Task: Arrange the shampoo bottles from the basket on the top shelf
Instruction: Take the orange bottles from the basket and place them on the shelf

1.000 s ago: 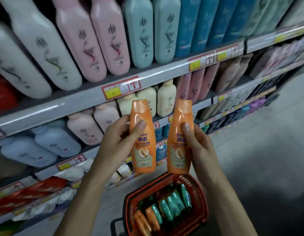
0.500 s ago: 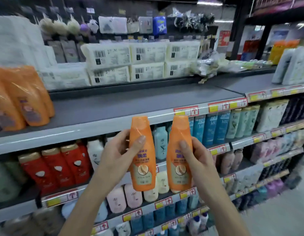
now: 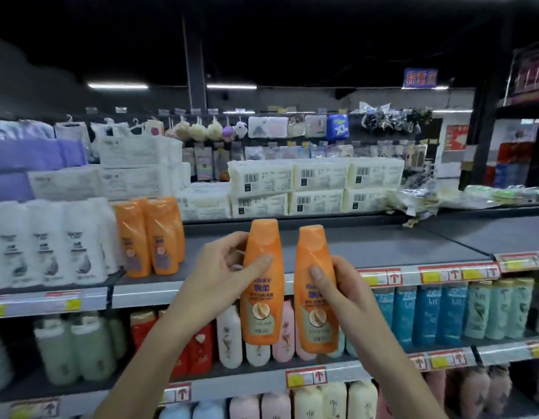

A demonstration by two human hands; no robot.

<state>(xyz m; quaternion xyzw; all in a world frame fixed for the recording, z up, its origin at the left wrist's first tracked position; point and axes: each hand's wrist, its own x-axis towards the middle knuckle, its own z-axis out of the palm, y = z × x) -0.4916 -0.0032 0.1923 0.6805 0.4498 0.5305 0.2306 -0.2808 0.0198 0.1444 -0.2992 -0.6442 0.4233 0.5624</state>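
My left hand [image 3: 220, 273] grips one orange shampoo bottle [image 3: 262, 285], upright, thumb across its front. My right hand [image 3: 341, 288] grips a second orange shampoo bottle [image 3: 315, 291] right beside it, tilted slightly. Both bottles are held in front of the edge of the grey top shelf [image 3: 368, 246], caps level with its surface. A group of matching orange bottles [image 3: 150, 234] stands on that shelf to the left. The basket is out of view.
White bottles [image 3: 47, 243] fill the top shelf's left end. Wrapped white packs [image 3: 316, 186] sit behind the shelf. Bare grey shelf surface stretches right of the orange group. Lower shelves hold red, white, pink, blue and green bottles.
The view has tilted up from the basket and lower shelves to the top shelf. Both hands have carried the two orange bottles up to the shelf's edge.
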